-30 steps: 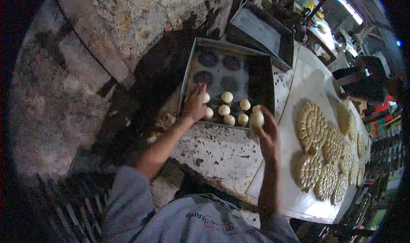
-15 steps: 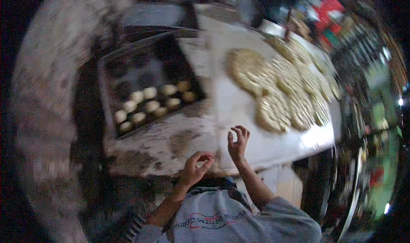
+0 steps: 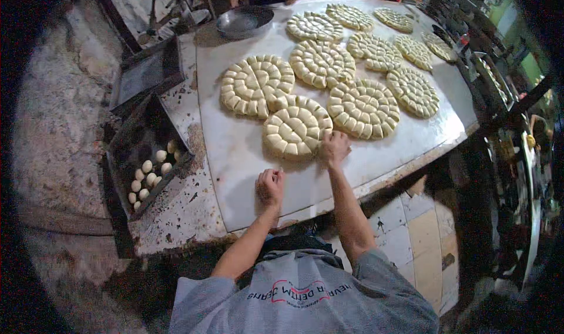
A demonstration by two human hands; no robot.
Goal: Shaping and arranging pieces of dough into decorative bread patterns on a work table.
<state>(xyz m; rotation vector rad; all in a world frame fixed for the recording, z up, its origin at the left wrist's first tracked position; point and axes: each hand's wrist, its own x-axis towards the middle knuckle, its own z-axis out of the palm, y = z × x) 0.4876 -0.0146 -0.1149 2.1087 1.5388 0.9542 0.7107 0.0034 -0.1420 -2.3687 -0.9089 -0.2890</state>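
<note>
Head view: right hand (image 3: 333, 148) hides dough round (image 3: 297, 128) edge

Pale cream dough rounds (image 3: 296, 128), scored into ringed segments, lie on a white board (image 3: 247, 169). Cream dough balls (image 3: 150, 172) fill a dark tray (image 3: 141, 140). The grey shirt (image 3: 305, 293) bears red-and-white lettering.

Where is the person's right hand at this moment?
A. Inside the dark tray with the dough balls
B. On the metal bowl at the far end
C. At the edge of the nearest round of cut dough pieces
C: the right hand touches the rim of the nearest dough round on the white board.
</note>
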